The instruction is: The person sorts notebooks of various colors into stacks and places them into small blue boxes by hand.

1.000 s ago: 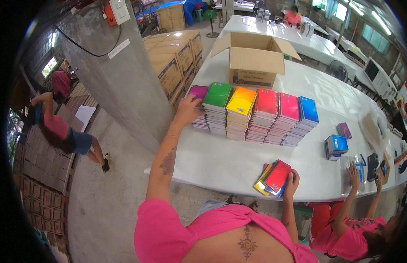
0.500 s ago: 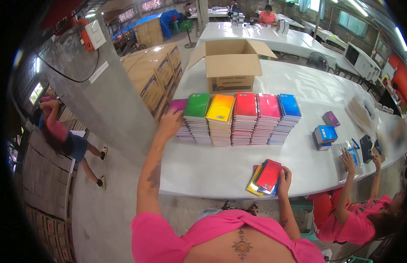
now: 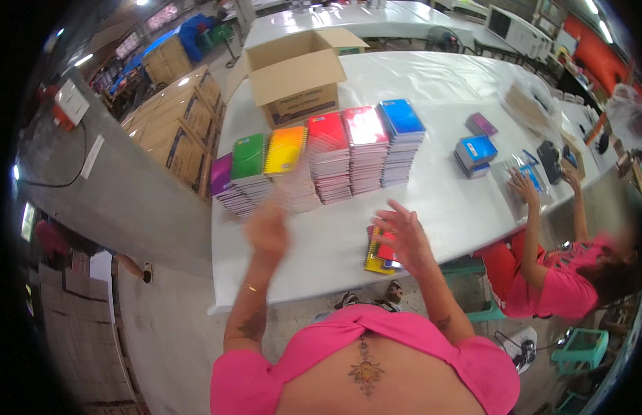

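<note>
A row of spiral notebook stacks stands on the white table: purple [image 3: 222, 175], green [image 3: 249, 156], yellow [image 3: 285, 149], red [image 3: 328, 133], pink [image 3: 366, 126] and blue [image 3: 402, 117]. My left hand [image 3: 267, 232] is in front of the green and yellow stacks; its fingers are smeared by motion, so whether it holds anything cannot be made out. Fingers apart, my right hand [image 3: 409, 238] hovers over a small fanned pile of notebooks [image 3: 373, 260] near the table's front edge. It partly covers that pile, where yellow, red and some blue show.
An open cardboard box [image 3: 303, 100] stands behind the stacks. To the right are a short blue notebook stack [image 3: 476, 153], a purple one [image 3: 481, 124] and a seated co-worker's hands [image 3: 525, 187] on a plastic-wrapped item. A concrete pillar [image 3: 127, 180] and sealed cartons [image 3: 172, 142] stand left.
My left hand has left the purple stack and moved right, toward my body. My right hand has let go of the small pile and spread its fingers. The whole view has shifted.
</note>
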A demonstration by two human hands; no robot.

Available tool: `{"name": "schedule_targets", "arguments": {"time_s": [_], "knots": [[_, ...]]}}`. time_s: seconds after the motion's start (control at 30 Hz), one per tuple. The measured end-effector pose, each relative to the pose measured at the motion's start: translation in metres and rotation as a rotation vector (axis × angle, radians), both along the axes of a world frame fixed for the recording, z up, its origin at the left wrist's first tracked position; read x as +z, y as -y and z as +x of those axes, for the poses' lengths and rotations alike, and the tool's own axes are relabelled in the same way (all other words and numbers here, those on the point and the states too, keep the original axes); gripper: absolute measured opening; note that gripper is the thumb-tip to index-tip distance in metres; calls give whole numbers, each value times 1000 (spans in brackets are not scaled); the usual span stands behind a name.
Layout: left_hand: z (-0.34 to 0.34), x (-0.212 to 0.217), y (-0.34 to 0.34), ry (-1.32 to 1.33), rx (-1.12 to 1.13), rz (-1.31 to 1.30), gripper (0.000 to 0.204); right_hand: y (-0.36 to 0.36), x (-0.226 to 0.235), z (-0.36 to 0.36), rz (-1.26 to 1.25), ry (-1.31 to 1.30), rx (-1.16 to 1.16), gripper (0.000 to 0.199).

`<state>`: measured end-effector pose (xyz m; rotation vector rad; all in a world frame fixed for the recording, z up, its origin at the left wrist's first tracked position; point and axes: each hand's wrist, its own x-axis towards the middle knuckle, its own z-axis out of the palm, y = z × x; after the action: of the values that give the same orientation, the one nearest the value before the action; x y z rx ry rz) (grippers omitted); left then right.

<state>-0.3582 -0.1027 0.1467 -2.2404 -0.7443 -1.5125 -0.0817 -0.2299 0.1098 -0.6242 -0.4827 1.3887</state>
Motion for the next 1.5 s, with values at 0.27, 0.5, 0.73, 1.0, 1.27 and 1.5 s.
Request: {"name": "schedule_targets", "arguments": {"time_s": [0.27,0.5,0.73,1.0,1.27,1.5], "knots": [[109,-11,53,-201,-635,-295,31,-1,-14,29,-119,-39,-99,44],[145,-38,74,-57,-420,-335,35,14,-125,39,-647,1726,-570,60],[158,-130,87,-230,-187,-629,46,21,-135,62,-631,497,-442,82],[161,-162,26,550,-844,-2120,39,-14,-127,33,-480,670,-282,96],[147,-163,36,131,-913,-1679,73,29,-107,36,58,682,-224,99],[139,-192,28,77,-1010,-1547,97,17,-127,11,-26,761,-338,108]]}}
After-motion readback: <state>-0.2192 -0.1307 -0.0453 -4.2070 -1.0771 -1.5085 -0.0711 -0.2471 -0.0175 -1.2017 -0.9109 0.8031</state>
